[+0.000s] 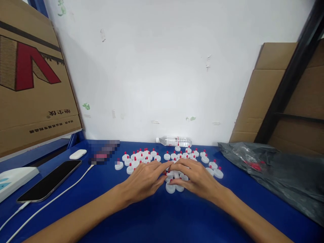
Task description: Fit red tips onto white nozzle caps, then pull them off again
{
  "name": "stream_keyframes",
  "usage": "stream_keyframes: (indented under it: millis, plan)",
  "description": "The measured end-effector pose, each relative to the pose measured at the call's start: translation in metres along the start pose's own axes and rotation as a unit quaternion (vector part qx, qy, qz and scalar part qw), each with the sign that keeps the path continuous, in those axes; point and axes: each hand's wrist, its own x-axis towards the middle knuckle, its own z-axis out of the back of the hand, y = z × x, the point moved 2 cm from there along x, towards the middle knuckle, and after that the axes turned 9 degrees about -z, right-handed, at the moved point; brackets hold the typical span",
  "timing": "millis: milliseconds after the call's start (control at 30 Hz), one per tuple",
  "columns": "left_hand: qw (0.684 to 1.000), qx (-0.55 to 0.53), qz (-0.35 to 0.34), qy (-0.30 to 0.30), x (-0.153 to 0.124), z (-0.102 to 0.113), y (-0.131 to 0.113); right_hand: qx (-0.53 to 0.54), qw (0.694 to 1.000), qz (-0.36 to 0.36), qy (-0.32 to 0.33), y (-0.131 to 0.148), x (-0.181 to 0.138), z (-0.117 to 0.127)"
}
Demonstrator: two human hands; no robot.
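Observation:
My left hand and my right hand meet at the middle of the blue table. Their fingers are curled together around a white cap with a red tip, partly hidden by the fingers. The red tip shows by my left fingertips, while my right fingers and thumb bend round the white part. More white caps with red tips lie under and just in front of my hands. Other caps are spread behind my left hand, and several sit beyond my right hand.
A clear plastic bottle lies against the white wall. On the left are a phone with a white cable, a small white case and a large cardboard box. A grey plastic bag covers the right side.

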Motion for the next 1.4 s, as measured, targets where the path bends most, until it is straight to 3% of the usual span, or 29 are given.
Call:
stream_keyframes:
  millis: [267,500,733,1100,1233,1400]
  plan:
    - [0.996,-0.033,0.004,-0.079,-0.001,0.001,0.0,0.036,0.999,-0.004,-0.026,0.001,0.002,0.004]
    - [0.998,-0.058,0.012,-0.035,0.001,0.0,-0.004,0.092,0.993,-0.016,-0.067,0.009,0.003,0.006]
    - [0.983,-0.144,0.019,-0.112,0.005,0.011,-0.012,0.092,0.989,-0.025,-0.111,0.021,0.005,0.01]
    - [0.94,-0.317,0.105,-0.07,0.008,0.006,-0.01,0.063,0.992,0.022,-0.11,0.031,0.006,0.014]
    - [0.956,-0.277,0.083,-0.045,0.01,0.01,-0.011,0.063,0.995,0.019,-0.074,0.026,0.006,0.013]
    - [0.996,-0.075,0.05,0.009,0.009,0.013,-0.002,0.004,0.999,-0.03,-0.02,0.006,0.01,0.019]
